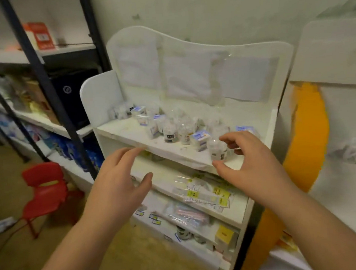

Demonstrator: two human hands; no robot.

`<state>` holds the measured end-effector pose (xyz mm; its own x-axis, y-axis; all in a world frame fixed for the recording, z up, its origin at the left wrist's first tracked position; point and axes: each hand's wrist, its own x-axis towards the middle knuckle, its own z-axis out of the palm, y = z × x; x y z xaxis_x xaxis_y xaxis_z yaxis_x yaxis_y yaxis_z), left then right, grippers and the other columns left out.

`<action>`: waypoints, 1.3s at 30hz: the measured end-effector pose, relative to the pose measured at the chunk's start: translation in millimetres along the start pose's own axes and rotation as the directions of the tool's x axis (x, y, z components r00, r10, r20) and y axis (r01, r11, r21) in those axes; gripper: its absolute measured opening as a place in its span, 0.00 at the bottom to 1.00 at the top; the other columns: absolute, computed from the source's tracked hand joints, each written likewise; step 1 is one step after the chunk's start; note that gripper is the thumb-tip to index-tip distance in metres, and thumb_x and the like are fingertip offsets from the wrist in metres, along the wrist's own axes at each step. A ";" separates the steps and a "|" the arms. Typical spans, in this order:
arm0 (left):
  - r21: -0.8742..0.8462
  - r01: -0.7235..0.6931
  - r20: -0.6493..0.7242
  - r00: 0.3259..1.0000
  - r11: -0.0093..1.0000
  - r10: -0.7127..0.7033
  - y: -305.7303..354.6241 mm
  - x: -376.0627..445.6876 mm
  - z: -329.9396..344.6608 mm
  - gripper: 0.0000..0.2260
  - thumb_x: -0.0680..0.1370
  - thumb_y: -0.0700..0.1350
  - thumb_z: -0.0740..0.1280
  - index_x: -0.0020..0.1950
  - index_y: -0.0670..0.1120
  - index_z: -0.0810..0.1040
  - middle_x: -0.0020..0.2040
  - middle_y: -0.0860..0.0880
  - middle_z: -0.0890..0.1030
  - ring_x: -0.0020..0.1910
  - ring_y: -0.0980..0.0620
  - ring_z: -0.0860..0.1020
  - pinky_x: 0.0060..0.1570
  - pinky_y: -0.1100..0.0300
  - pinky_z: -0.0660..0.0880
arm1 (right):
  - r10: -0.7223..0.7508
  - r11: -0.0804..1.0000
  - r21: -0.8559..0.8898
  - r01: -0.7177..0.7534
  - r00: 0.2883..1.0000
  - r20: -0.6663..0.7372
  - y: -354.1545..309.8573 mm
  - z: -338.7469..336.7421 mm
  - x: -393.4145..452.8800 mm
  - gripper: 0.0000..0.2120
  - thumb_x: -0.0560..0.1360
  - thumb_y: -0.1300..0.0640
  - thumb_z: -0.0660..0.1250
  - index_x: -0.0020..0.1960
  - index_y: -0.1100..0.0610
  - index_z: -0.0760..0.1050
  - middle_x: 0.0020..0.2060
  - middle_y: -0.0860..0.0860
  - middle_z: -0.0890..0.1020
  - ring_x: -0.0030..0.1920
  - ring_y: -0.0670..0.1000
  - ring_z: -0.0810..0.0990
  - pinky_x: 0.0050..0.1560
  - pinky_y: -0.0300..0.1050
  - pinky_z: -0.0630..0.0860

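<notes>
Left hand [121, 179], right hand [250, 161] at shelf-edge [170, 155]

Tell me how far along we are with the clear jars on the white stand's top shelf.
Early. Done: nothing visibly; the small clear plastic jars sit scattered on the white top shelf. In hand: the right hand curves around the frontmost clear jar, not yet gripping; the left hand hovers open by the shelf edge. Left: probably gripping that jar, then the rest.
</notes>
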<state>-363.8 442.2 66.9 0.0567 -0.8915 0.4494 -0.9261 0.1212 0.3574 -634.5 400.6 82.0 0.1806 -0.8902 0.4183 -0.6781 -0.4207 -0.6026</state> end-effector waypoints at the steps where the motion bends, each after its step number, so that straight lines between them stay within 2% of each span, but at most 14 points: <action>1: 0.006 0.014 0.001 1.000 1.000 -0.014 -9.6 5.1 1.8 0.28 0.76 0.58 0.67 0.74 0.58 0.64 0.68 0.61 0.65 0.68 0.59 0.64 0.65 0.58 0.66 | -0.006 1.000 0.012 0.006 1.000 0.004 1.1 11.6 9.2 0.22 0.71 0.48 0.74 0.63 0.44 0.72 0.56 0.39 0.73 0.55 0.37 0.72 0.58 0.32 0.69; 4: 0.047 0.052 -0.002 0.999 0.998 -0.052 -40.7 27.5 10.0 0.28 0.75 0.57 0.68 0.73 0.57 0.64 0.67 0.62 0.66 0.67 0.59 0.64 0.64 0.58 0.66 | -0.026 0.998 0.063 0.024 0.999 0.021 7.2 49.2 41.6 0.22 0.70 0.48 0.73 0.62 0.43 0.72 0.54 0.37 0.73 0.54 0.36 0.73 0.55 0.27 0.68; 7: 0.055 0.107 0.013 0.994 0.993 -0.107 -73.7 58.0 19.0 0.28 0.75 0.59 0.67 0.73 0.60 0.63 0.64 0.67 0.63 0.62 0.67 0.62 0.61 0.62 0.65 | -0.034 0.993 0.114 0.027 0.998 0.054 14.3 84.5 82.8 0.21 0.71 0.49 0.72 0.62 0.41 0.71 0.53 0.33 0.72 0.55 0.35 0.73 0.55 0.30 0.69; 9: 0.051 0.155 0.011 0.988 0.987 -0.156 -94.2 79.4 22.6 0.28 0.74 0.59 0.67 0.73 0.61 0.63 0.65 0.67 0.64 0.59 0.68 0.62 0.58 0.64 0.66 | -0.029 0.989 0.144 0.019 0.997 0.068 16.5 104.2 115.2 0.22 0.71 0.50 0.72 0.63 0.41 0.71 0.54 0.33 0.71 0.55 0.34 0.73 0.55 0.32 0.70; 12: 0.084 0.198 -0.009 0.980 0.977 -0.198 -119.2 108.6 24.1 0.28 0.74 0.59 0.68 0.73 0.60 0.64 0.68 0.62 0.66 0.63 0.63 0.65 0.61 0.61 0.67 | -0.027 0.986 0.167 0.012 0.996 0.084 13.7 130.2 160.7 0.21 0.72 0.50 0.72 0.63 0.43 0.72 0.55 0.36 0.73 0.54 0.37 0.74 0.55 0.35 0.71; 16: 0.112 0.199 -0.013 0.980 0.973 -0.199 -146.8 142.4 27.3 0.28 0.74 0.58 0.68 0.73 0.59 0.64 0.68 0.61 0.66 0.66 0.59 0.66 0.62 0.59 0.67 | -0.050 0.977 0.210 0.027 0.993 0.107 7.5 161.2 201.5 0.20 0.71 0.53 0.72 0.61 0.43 0.72 0.54 0.35 0.72 0.55 0.35 0.73 0.52 0.28 0.68; 18: 0.118 0.204 0.002 0.979 0.972 -0.205 -161.7 160.3 32.1 0.28 0.74 0.59 0.67 0.73 0.60 0.63 0.69 0.61 0.66 0.67 0.59 0.66 0.63 0.57 0.69 | -0.052 0.976 0.218 0.023 0.990 0.129 2.1 175.4 215.2 0.20 0.71 0.53 0.72 0.61 0.43 0.72 0.54 0.36 0.73 0.55 0.36 0.73 0.53 0.28 0.68; 21: 0.112 0.176 0.021 0.984 0.978 -0.179 -181.7 194.4 43.1 0.29 0.74 0.60 0.67 0.73 0.60 0.63 0.69 0.61 0.66 0.68 0.57 0.66 0.64 0.56 0.70 | -0.089 0.979 0.196 0.061 0.986 0.138 -2.4 196.4 237.2 0.21 0.71 0.52 0.71 0.63 0.44 0.72 0.55 0.38 0.73 0.56 0.38 0.74 0.57 0.33 0.71; 25: 0.068 0.125 0.058 0.990 0.990 -0.129 -206.4 248.0 60.9 0.28 0.75 0.58 0.67 0.74 0.59 0.62 0.70 0.60 0.65 0.68 0.59 0.64 0.63 0.63 0.62 | -0.049 0.986 0.164 0.029 0.992 0.118 -3.4 218.3 275.1 0.21 0.71 0.51 0.72 0.63 0.44 0.73 0.55 0.37 0.73 0.56 0.37 0.73 0.57 0.33 0.70; 28: 0.042 0.094 0.070 0.993 0.995 -0.096 -239.0 292.7 76.8 0.28 0.76 0.59 0.66 0.74 0.59 0.62 0.70 0.59 0.65 0.68 0.58 0.65 0.64 0.61 0.65 | -0.022 0.994 0.109 0.012 0.996 0.087 -4.6 239.8 306.5 0.21 0.70 0.50 0.72 0.62 0.44 0.73 0.53 0.37 0.73 0.54 0.38 0.74 0.55 0.35 0.71; 32: -0.001 0.035 0.133 0.991 0.999 -0.034 -286.9 349.5 100.0 0.28 0.75 0.61 0.64 0.73 0.58 0.63 0.70 0.58 0.66 0.67 0.56 0.66 0.61 0.59 0.68 | 0.068 0.996 0.056 -0.070 0.997 0.034 -12.5 274.7 347.8 0.21 0.69 0.52 0.73 0.61 0.45 0.73 0.52 0.38 0.73 0.53 0.39 0.74 0.53 0.30 0.69; 36: -0.036 -0.013 0.155 0.988 0.999 0.018 -334.3 406.1 129.6 0.26 0.74 0.58 0.65 0.71 0.55 0.66 0.67 0.56 0.69 0.65 0.52 0.69 0.62 0.56 0.69 | 0.081 0.997 0.019 -0.081 0.997 0.007 -20.8 309.0 376.2 0.20 0.69 0.50 0.72 0.59 0.42 0.72 0.54 0.37 0.74 0.55 0.40 0.75 0.57 0.39 0.72; 39: 0.027 -0.053 0.176 0.983 0.998 0.047 -359.7 436.7 153.6 0.26 0.74 0.54 0.66 0.71 0.49 0.68 0.66 0.49 0.72 0.64 0.46 0.68 0.63 0.56 0.65 | 0.119 0.993 -0.010 -0.119 0.993 -0.004 -24.8 328.8 386.5 0.19 0.67 0.43 0.68 0.56 0.34 0.70 0.53 0.34 0.73 0.55 0.39 0.75 0.57 0.46 0.75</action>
<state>-63.2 -57.8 8.9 -0.0540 -0.9477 0.3145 -0.9374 0.1566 0.3110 -313.6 9.5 35.2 0.0954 -0.9333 0.3461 -0.7023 -0.3095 -0.6411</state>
